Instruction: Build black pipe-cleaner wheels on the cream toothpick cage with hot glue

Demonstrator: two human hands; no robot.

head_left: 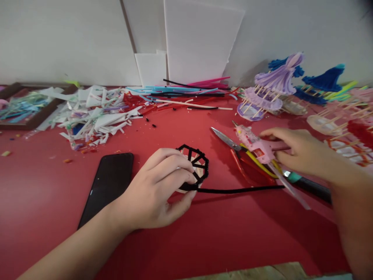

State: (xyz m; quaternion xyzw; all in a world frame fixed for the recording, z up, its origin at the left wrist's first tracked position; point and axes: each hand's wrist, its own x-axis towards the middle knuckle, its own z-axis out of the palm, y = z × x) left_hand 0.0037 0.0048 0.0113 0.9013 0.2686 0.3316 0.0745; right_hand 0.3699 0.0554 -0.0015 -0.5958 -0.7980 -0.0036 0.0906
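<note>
Site: craft workspace, small-scale handicraft; home or workshop, cannot tell. Evidence, places taken from scissors on red desk: pink glue gun just right. Behind: bundle of coloured fuzzy stems, white boards leaning on pale wall. Left, well apart: heap of white offcuts; farther left, brown-rimmed tray with coloured scraps. Behind, to right: purple fuzzy model with stick posts; blue-topped one farther right.

Features one left hand, one right hand, one pink glue gun, one glue stick, one black spoked frame, one phone and one lilac model at one tabletop; pipe cleaners, uncountably jumbled.
</note>
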